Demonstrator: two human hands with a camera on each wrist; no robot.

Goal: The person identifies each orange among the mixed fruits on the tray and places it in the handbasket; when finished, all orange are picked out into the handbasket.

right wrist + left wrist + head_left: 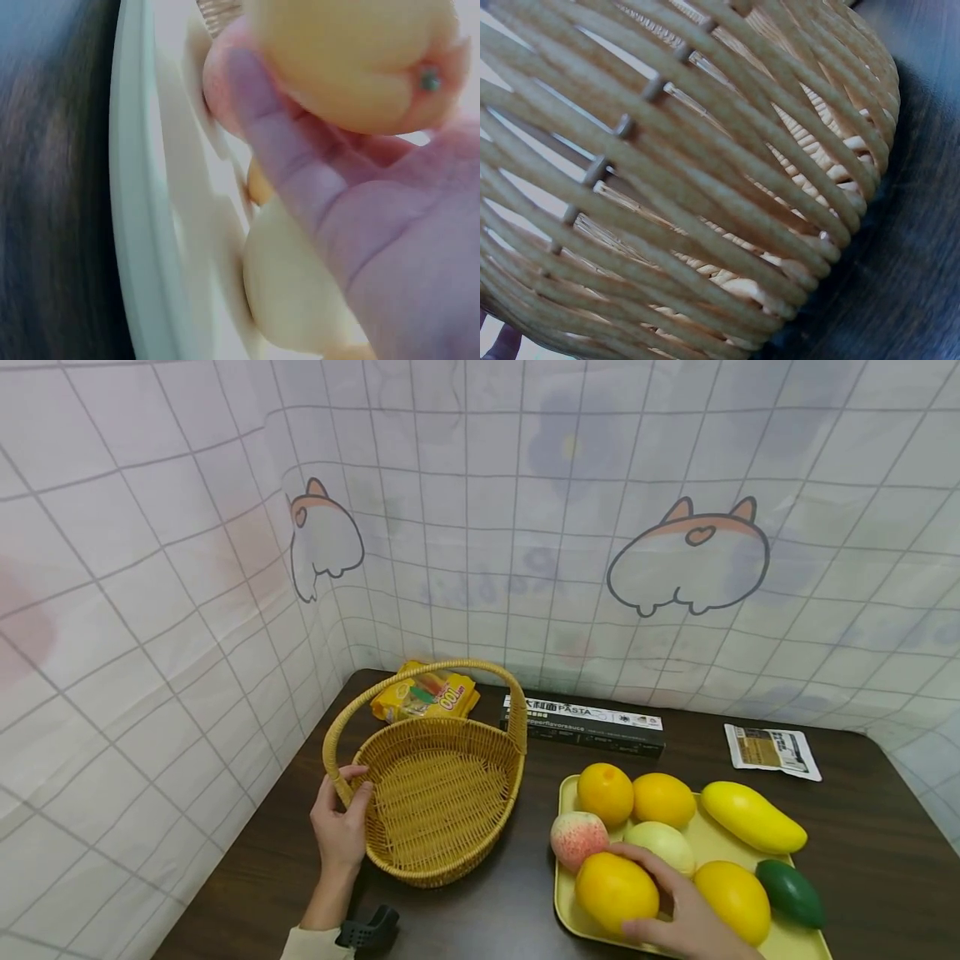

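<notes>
At the left of the head view my left hand (pixel 341 822) grips an oval wicker basket (pixel 513 777) where its handle meets the rim, the thumb over the inner side. The basket stands on the table with nothing inside; its woven wall (pixel 705 165) fills the left wrist view. My right hand (pixel 678 906) holds a big round yellow-orange fruit (pixel 617 893) over the front of a pale yellow tray (pixel 561 893). A small green stem mark shows on it in the right wrist view. Beside it lies a pink peach (pixel 579 839), and behind it a pale green melon-like fruit (pixel 663 847).
The tray also bears two orange fruits at its back, a long yellow mango (pixel 753 817), another yellow-orange fruit (pixel 733 902) and a dark green oval fruit (pixel 790 893). Farther back lie a yellow packet (pixel 423 693), a black pasta box (pixel 585 727) and a white-and-brown pouch (pixel 772 750).
</notes>
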